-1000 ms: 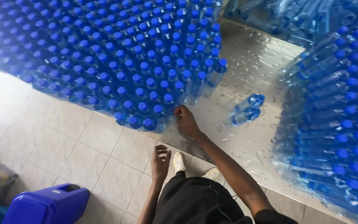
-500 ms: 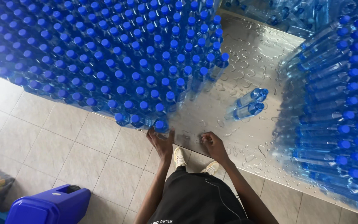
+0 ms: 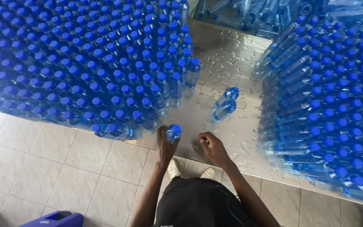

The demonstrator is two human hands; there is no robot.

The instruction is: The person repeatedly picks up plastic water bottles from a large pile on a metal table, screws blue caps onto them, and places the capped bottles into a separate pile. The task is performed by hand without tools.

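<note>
- Left hand [image 3: 164, 145] clamped round a clear plastic bottle with a blue cap [image 3: 173, 132], at the near edge of the wet steel worktop [image 3: 232, 54].
- Right hand [image 3: 212, 147] beside it, fingers loosely curled, holding nothing.
- Two loose blue-capped bottles [image 3: 225, 105] stand just beyond.
- Massed blue-capped bottles [image 3: 85, 63] crowd the left; another mass [image 3: 328, 92] on the right.

Soft, even daylight filled the scene, bright with a cool blue cast from the bottle caps [image 3: 106, 63]. The wet metal table [image 3: 232, 63] threw back pale glare, strongest toward the top, and its water drops glinted. Shadows were faint, lying just under the hands. The wide lens bent the bottle rows outward near the edges, where detail softened; the centre stayed fairly sharp.
</note>
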